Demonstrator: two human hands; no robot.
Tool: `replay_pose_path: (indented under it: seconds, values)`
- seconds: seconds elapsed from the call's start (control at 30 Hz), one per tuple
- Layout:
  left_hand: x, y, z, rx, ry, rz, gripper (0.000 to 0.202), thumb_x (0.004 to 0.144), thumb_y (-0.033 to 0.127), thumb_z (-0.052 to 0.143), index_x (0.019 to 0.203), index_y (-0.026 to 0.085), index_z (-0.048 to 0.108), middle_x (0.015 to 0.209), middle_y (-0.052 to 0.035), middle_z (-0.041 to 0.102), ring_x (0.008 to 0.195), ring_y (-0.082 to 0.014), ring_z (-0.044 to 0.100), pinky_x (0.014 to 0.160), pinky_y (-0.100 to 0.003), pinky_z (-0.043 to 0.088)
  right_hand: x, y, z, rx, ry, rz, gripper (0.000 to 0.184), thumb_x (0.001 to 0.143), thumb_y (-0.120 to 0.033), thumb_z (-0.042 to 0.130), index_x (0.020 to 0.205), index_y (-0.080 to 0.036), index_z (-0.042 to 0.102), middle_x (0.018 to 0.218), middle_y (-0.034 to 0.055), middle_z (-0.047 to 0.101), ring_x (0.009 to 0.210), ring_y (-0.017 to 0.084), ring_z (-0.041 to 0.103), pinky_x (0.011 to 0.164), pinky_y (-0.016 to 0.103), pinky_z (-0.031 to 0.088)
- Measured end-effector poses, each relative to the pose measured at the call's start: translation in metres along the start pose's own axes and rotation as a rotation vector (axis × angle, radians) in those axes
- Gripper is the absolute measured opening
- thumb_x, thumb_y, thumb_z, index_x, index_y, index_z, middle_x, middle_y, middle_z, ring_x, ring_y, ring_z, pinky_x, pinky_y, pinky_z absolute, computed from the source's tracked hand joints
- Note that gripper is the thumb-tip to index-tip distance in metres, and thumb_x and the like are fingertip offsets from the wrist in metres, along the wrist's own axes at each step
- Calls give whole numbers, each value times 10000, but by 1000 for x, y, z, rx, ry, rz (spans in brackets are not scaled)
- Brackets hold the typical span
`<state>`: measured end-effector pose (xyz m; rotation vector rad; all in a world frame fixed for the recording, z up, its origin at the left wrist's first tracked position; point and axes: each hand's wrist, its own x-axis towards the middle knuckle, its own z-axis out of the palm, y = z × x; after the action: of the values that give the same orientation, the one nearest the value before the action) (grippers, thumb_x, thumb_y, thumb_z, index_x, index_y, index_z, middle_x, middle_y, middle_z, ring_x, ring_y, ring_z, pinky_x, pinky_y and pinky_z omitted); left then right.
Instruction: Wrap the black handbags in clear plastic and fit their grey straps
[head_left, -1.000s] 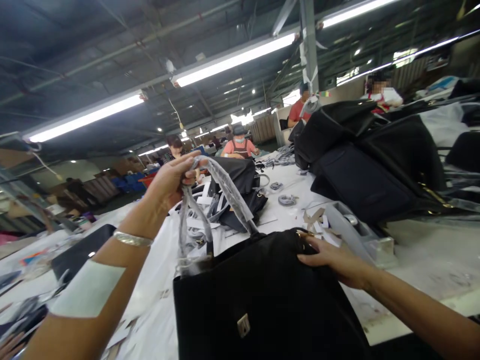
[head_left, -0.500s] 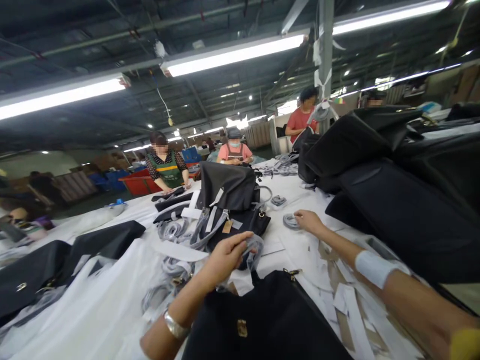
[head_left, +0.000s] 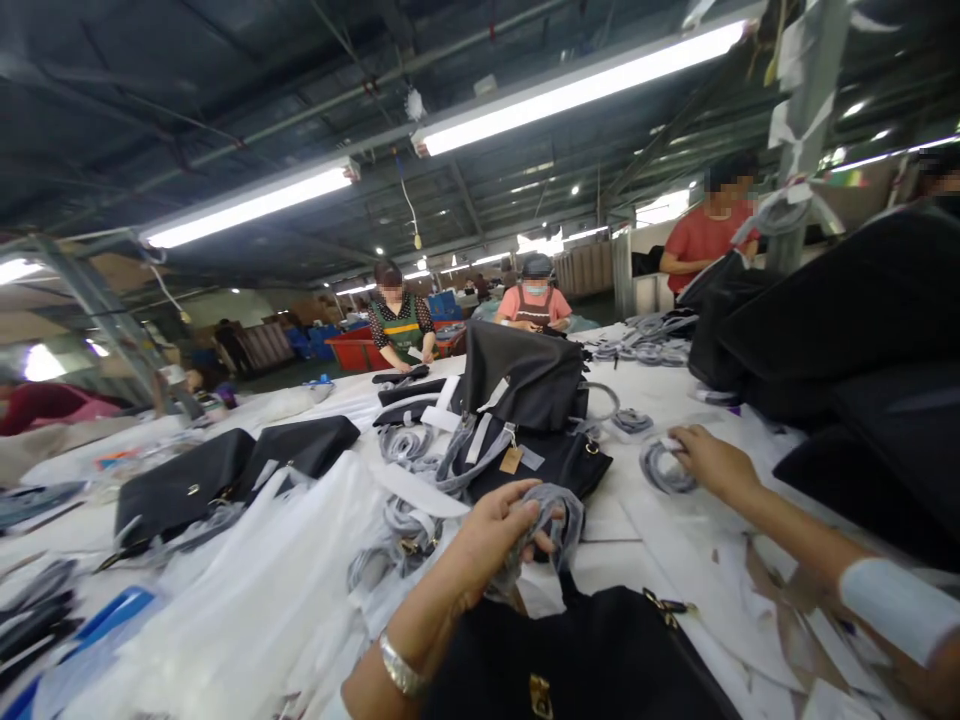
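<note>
A black handbag (head_left: 600,660) with a gold clasp lies at the near edge of the white table (head_left: 660,400). My left hand (head_left: 496,540) is closed on the bag's plastic-wrapped handle (head_left: 551,515), bunched just above the bag. My right hand (head_left: 712,462) reaches out to the right and its fingers pinch a coiled grey strap (head_left: 661,468) lying on the table. A silver bracelet sits on my left wrist and a white patch on my right forearm.
More black bags (head_left: 525,400) and loose wrapped straps (head_left: 405,445) lie mid-table; flat bags (head_left: 225,475) at left; a tall stack of black bags (head_left: 862,350) at right. White plastic sheeting (head_left: 247,590) covers the near left. Other people work across the table.
My left hand came down from holding the handle high to just above the bag. My right hand left the bag and reached out to the coiled strap. The view swung left.
</note>
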<state>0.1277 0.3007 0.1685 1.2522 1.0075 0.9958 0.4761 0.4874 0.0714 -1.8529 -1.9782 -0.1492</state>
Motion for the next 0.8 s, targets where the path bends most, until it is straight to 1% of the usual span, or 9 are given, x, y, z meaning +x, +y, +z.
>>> replay_pose_path:
  seconds: [0.1,0.17,0.27,0.33,0.4,0.5,0.63,0.7,0.8]
  values:
    - [-8,3,0,-34,50,13,564,776,420,784,1238,122,656,1074,-116,729,713,-116,660,569,-184,450,-39,-32,-45,56,116,-106,373,961,-263,499,1312,-240,620,1341,92,616,931,251,676,612,312,495]
    - [-14,5,2,-58,85,7,569,737,391,825,1215,121,675,1053,-110,734,740,-118,665,613,-188,481,-76,-63,-74,182,284,-282,347,967,-258,487,1271,-220,651,1302,97,642,953,266,677,629,325,516]
    - [-26,6,7,-94,111,19,606,739,378,826,1259,136,631,1051,-118,740,747,-127,680,617,-192,496,-135,-113,-105,237,279,-433,329,990,-262,468,1263,-284,650,1290,40,653,1031,217,669,695,284,540]
    - [-36,7,11,-81,114,48,610,765,389,801,1287,151,594,1037,-120,746,766,-143,688,595,-189,490,-170,-141,-114,293,244,-523,326,989,-240,469,1261,-276,645,1268,47,658,1019,203,674,710,269,545]
    - [-47,8,15,-16,109,93,548,797,406,765,1260,156,610,1012,-110,748,785,-147,682,591,-183,484,-195,-164,-115,378,210,-552,332,974,-204,476,1258,-255,640,1250,62,658,988,201,677,736,272,550]
    - [-63,8,22,98,92,139,467,831,422,717,1219,170,653,1010,-79,744,735,-127,649,591,-187,485,-212,-185,-110,600,146,-453,334,907,-136,516,1186,-239,669,1193,71,656,1002,218,658,844,314,541]
    - [-76,-1,29,176,133,170,471,840,388,701,1252,169,639,993,-63,737,747,-133,648,669,-221,520,-207,-201,-106,1280,-66,-127,298,712,-31,623,921,-223,718,1059,43,649,1079,224,604,1005,352,469]
    - [-80,-7,31,239,186,218,472,849,371,692,1271,169,630,989,-68,740,780,-157,663,711,-252,535,-203,-209,-106,1510,-186,-3,287,653,-12,643,858,-203,706,980,36,669,984,214,640,938,353,517]
    - [-83,-12,29,345,277,313,438,858,351,685,1263,187,648,1035,-77,748,879,-208,683,789,-304,547,-200,-224,-104,1691,-304,108,211,666,-52,672,841,-170,690,828,40,699,776,194,685,768,346,588]
